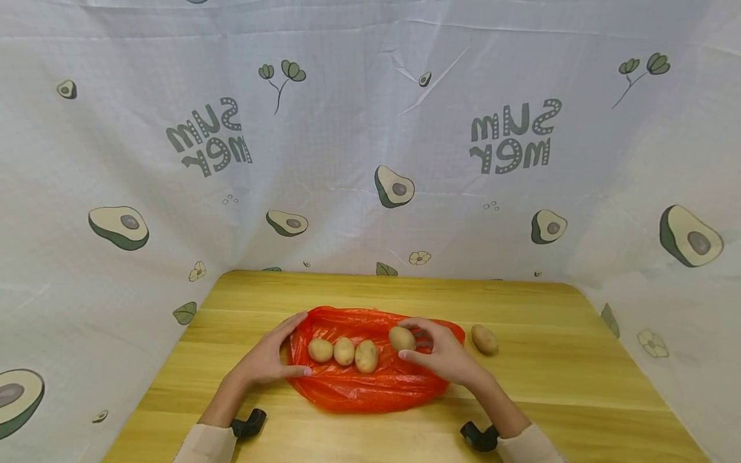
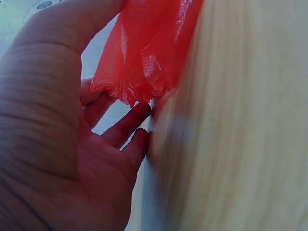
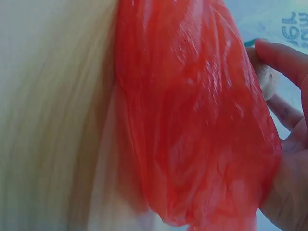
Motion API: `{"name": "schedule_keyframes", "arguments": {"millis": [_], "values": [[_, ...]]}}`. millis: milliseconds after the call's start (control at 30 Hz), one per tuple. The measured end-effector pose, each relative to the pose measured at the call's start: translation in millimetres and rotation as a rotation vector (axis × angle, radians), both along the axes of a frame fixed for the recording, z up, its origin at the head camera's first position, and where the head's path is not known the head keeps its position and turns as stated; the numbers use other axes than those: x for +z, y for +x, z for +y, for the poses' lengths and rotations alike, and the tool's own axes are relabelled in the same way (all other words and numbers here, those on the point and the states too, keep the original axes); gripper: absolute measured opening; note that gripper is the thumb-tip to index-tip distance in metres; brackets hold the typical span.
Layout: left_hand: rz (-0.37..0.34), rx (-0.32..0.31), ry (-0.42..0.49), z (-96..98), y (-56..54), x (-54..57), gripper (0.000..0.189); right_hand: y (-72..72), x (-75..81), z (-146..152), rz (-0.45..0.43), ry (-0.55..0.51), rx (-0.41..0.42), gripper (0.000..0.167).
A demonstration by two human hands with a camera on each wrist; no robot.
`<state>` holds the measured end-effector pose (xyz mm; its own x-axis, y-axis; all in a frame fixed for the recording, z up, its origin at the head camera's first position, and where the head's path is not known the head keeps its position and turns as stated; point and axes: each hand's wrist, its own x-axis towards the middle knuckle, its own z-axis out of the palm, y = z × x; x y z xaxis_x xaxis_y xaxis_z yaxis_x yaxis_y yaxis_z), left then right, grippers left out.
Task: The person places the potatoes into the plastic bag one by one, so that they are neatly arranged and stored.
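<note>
An orange-red plastic bag (image 1: 370, 393) lies spread wide at its mouth on the table. Three potatoes (image 1: 344, 352) sit side by side in its left half. At the bag's left end, my left hand (image 1: 267, 360) rests with thumb and index finger spread along the rim; the left wrist view shows its other fingers (image 2: 127, 126) beside the gathered end. My right hand (image 1: 442, 354) pinches another potato (image 1: 402, 339) between thumb and fingers over the bag's right half. In the right wrist view, the bag (image 3: 187, 110) hides most of that potato (image 3: 265, 81).
One more potato (image 1: 484, 339) lies on the wooden table (image 1: 579, 373) just right of the bag. A white cloth (image 1: 347, 128) printed with avocados hangs behind the table and on both sides. Black wrist mounts (image 1: 249, 424) sit by the forearms.
</note>
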<state>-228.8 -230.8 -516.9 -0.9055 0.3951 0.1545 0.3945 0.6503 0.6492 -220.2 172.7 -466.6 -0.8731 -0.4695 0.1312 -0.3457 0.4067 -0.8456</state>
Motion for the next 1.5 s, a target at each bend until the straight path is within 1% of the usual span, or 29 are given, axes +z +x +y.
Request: {"name": "schedule_keyframes", "arguments": {"millis": [100, 300, 533, 733, 900, 1067, 1333, 1500], "values": [[-0.005, 0.002, -0.005, 0.0, 0.3, -0.4, 0.114, 0.5, -2.1, -6, -0.002, 0.026, 0.001, 0.048], [-0.011, -0.001, -0.004, -0.7, -0.4, -1.0, 0.114, 0.1, -5.2, -14, 0.022, 0.075, 0.024, 0.046], [-0.01, -0.003, 0.003, -1.1, -1.1, -0.4, 0.114, -1.4, -12.4, -21, 0.039, 0.147, 0.009, 0.041], [-0.003, -0.011, -0.003, -0.9, -1.2, -0.6, 0.114, -1.5, -18.5, -24, 0.027, 0.197, 0.052, 0.041], [-0.003, -0.008, 0.0, -1.9, -2.3, -1.8, 0.114, -2.5, -19.1, -24, 0.036, 0.201, 0.063, 0.042], [0.017, -0.019, -0.007, -3.0, -3.0, -1.7, 0.113, -3.0, -18.0, -23, 0.043, 0.2, 0.074, 0.044], [0.026, -0.014, -0.009, -2.3, -2.4, 0.3, 0.112, -3.2, -17.5, -19, 0.009, 0.197, 0.069, 0.05], [0.02, -0.012, -0.012, -2.9, -2.0, -0.1, 0.112, -1.4, -15.6, -17, 0.007, 0.179, 0.067, 0.055]]}}
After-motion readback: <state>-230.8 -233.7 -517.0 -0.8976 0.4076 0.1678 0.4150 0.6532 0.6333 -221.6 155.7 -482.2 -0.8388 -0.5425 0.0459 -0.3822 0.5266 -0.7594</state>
